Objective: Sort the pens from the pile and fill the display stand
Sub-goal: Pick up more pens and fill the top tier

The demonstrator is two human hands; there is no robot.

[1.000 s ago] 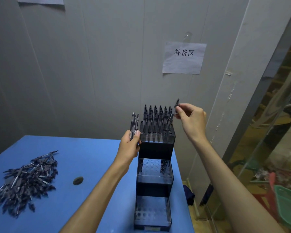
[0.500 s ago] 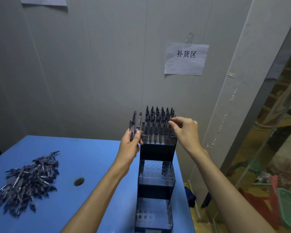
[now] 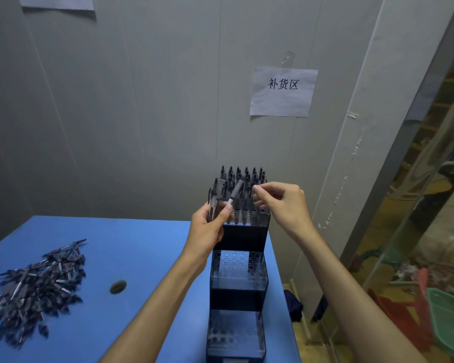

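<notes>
**Pens held beside the filled top tier of the stand**

The three-tier display stand (image 3: 237, 273) stands on the blue table (image 3: 131, 258), at its right edge, and everything else is placed from it. Its top tier is crowded with dark pens (image 3: 243, 184) standing upright in their holes. The middle tier and the bottom tier show rows of open holes (no pens can be seen in either).

Just left of the top tier, the left hand (image 3: 210, 229) grips a small bunch of pens (image 3: 215, 197), fingers curled around their lower ends; most point up. One of them, a grey-barrelled pen (image 3: 236, 193), tilts to the right across the front of the top tier, its lower end at the thumb.

Just right of the top tier, the right hand (image 3: 283, 203) hovers at the level of the pen tops. Its thumb and forefinger are drawn close together, pointing toward the tilted pen; whether they pinch anything I cannot tell, since nothing shows clearly between them.

Well to the left of the stand, the pile of pens (image 3: 34, 289) lies loose on the table. Between the pile and the stand sits a small dark round disc (image 3: 118, 286). On the wall behind the stand, up and to the right, hangs a paper sign (image 3: 282, 91) with three printed characters.
</notes>
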